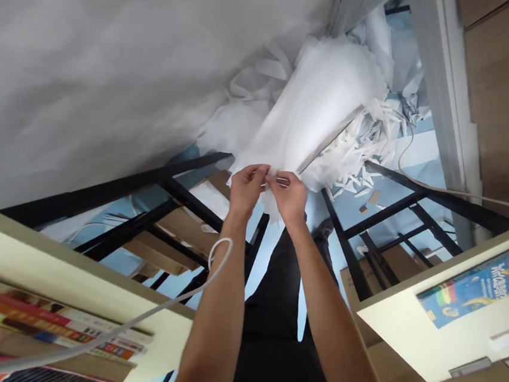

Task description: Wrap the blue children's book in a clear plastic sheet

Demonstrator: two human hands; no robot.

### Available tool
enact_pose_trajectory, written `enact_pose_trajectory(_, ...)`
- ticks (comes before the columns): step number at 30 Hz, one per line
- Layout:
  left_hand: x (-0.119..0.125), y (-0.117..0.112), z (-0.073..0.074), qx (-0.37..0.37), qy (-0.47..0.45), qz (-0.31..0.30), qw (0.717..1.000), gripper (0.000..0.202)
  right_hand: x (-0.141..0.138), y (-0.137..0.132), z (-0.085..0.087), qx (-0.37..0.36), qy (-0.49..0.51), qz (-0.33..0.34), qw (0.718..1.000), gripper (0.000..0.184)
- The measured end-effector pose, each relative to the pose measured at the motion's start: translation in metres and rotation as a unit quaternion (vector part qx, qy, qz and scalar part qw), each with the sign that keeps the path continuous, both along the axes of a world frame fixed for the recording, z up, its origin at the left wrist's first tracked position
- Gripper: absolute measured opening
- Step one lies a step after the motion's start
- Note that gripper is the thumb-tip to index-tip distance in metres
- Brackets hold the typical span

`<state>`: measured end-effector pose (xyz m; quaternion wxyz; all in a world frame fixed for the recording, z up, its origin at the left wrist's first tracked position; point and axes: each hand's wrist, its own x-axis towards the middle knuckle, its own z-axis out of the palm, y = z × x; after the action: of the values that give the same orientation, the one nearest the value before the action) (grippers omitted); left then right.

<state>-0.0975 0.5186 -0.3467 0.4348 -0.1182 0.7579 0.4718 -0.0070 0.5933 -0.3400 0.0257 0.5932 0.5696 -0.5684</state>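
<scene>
My left hand [246, 189] and my right hand [288, 197] meet at the lower edge of a stack of thin white sheets [316, 107]. Both hands pinch that edge between thumb and fingers, fingertips almost touching each other. The stack hangs down over the blue floor, between black metal frame bars. A large white sheet [105, 62] fills the upper left of the view. A white cable [143, 318] loops beside my left forearm.
Black metal frames [163, 206] with cardboard pieces [178, 232] stand left and right of my legs. White paper strips [366, 154] litter the blue floor. A cream desk edge [431, 316] with a blue book [474, 287] is at right; books lie at lower left.
</scene>
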Motion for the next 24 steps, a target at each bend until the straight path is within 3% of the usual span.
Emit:
enact_pose_trajectory(4,0.003,0.004,0.008,0.01,-0.012,0.005,1.0,0.043,0.008,-0.002,0.003,0.004,0.01,-0.021,1.0,0.023)
enact_pose_trajectory(9,0.006,0.004,0.015,0.007,-0.009,0.002,1.0,0.05,0.02,-0.005,0.001,-0.021,0.095,-0.051,0.994,0.032)
enact_pose_trajectory(15,0.004,0.001,0.014,0.012,-0.002,-0.01,1.0,0.046,0.022,-0.008,0.001,-0.007,0.121,-0.057,0.991,0.037)
enact_pose_trajectory(24,-0.002,-0.006,0.007,0.047,0.013,-0.032,0.998,0.061,0.023,-0.013,-0.002,-0.001,0.124,-0.023,0.992,0.012)
